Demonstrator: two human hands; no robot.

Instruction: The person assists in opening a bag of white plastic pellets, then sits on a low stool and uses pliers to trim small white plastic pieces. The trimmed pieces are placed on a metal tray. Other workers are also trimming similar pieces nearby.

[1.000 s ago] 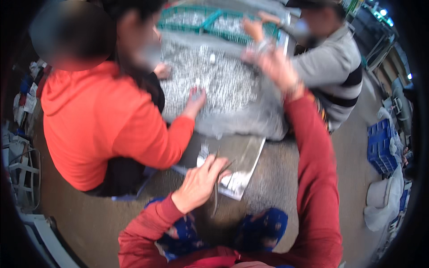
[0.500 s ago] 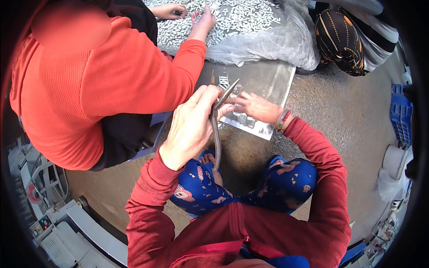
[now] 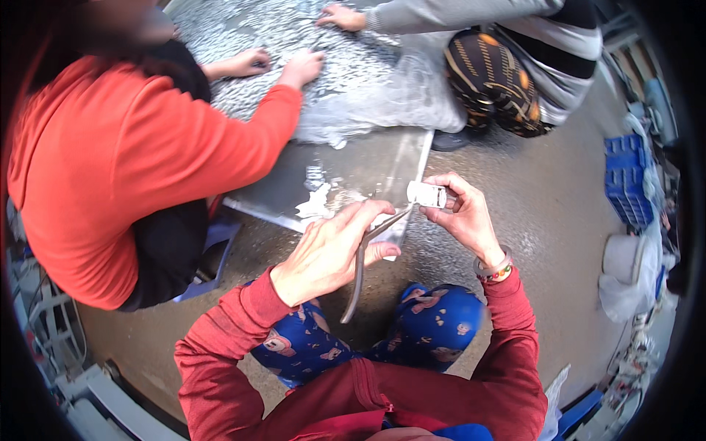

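Observation:
My left hand (image 3: 323, 253) is closed around a pair of long-nosed metal pliers (image 3: 358, 283); one handle hangs down below the palm. The narrow jaws point up and to the right, their tips at the lower left corner of a small white piece (image 3: 429, 195) with dark markings. I cannot tell whether the tips grip it. Thumb and fingers of my right hand (image 3: 468, 220) pinch that piece from its right side. Torn white scraps (image 3: 315, 202) lie on the low metal table (image 3: 368, 151), just beyond my left hand.
A co-worker in an orange top (image 3: 176, 154) sits close on my left, hands over a spread of small silvery pieces (image 3: 220, 81). Another person's hand (image 3: 342, 16) reaches in from the far right. Crumpled clear plastic (image 3: 397, 95) borders the pieces. A blue crate (image 3: 626, 180) stands at right.
My right hand has come off the table and moved right, now holding up the white piece. The pliers have tilted and moved toward it. A further hand has appeared over the silvery pieces.

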